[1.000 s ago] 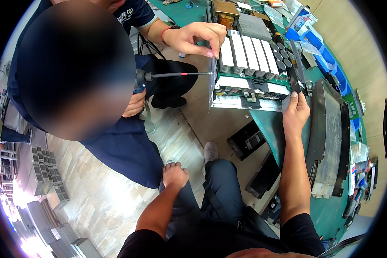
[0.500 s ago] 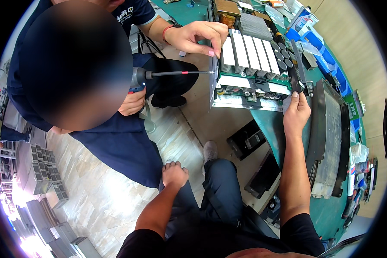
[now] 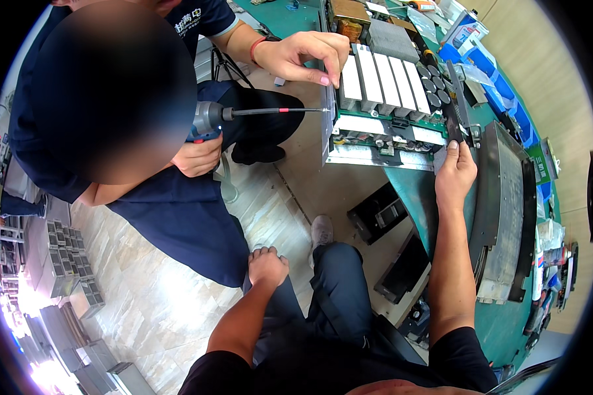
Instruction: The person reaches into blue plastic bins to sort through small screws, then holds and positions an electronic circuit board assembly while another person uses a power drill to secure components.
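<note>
The electronics chassis [image 3: 359,157] overhangs the tabletop [image 3: 504,329]. Our right hand [image 3: 456,174] has its fingers closed on the chassis's right edge. Nearer us than the chassis, our left hand [image 3: 268,266] rests on our thigh [image 3: 286,306]; we cannot tell how open its fingers are. Left of the chassis, a co-worker's hand [image 3: 197,158] holds a power screwdriver [image 3: 207,120].

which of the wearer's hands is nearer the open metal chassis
Right. The right hand is at the near right corner of the open metal chassis; the left hand rests on the wearer's leg, well away.
</note>
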{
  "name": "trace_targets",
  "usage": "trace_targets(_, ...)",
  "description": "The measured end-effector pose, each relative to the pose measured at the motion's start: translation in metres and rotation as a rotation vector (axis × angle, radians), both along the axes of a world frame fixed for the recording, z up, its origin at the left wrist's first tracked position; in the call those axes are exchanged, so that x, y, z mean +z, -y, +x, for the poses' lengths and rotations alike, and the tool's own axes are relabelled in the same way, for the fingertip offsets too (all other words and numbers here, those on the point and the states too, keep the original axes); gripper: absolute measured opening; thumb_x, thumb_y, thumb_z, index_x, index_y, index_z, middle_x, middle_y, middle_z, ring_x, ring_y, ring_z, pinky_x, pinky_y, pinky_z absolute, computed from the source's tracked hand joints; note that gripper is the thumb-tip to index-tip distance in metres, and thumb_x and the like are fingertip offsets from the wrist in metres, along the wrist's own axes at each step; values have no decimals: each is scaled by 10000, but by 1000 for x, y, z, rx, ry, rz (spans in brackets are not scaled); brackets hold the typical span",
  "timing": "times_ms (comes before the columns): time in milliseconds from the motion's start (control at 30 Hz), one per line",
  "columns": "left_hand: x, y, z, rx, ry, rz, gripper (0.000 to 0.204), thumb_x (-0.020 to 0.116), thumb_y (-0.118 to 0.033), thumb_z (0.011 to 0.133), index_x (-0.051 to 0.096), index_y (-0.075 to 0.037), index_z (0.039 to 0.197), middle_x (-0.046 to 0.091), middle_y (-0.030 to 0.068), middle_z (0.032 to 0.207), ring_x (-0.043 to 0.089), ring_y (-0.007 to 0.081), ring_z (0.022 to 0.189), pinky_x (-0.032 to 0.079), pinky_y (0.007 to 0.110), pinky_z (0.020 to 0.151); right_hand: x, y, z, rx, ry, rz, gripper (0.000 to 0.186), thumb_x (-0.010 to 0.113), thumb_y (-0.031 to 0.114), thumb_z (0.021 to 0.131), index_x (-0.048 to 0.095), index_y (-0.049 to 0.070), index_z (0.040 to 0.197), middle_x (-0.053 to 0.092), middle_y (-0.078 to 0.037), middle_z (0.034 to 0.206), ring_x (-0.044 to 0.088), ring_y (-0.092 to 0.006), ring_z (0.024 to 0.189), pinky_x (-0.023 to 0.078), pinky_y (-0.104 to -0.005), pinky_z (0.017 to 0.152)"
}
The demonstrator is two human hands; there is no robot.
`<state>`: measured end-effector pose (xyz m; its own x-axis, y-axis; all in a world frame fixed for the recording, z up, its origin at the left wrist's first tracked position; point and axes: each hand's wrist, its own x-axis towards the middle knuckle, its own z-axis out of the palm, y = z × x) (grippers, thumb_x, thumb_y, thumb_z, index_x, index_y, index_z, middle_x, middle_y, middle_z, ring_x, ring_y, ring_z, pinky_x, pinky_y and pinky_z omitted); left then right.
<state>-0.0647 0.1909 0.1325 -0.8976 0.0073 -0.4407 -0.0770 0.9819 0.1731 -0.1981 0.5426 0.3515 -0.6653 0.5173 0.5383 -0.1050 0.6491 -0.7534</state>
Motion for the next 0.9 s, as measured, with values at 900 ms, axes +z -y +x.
trace_targets(900, -1, 0, 1, -3, -31, 3, 387, 501, -343, 882, 674, -54, 1073, 653, 120, 1149, 556, 288, 1146, 392, 417, 1020, -4, -3, -1, 45, -18, -47, 238, 534, 159, 1037, 589, -19, 888, 502, 59, 761, 396, -28, 696, 313, -218, 581)
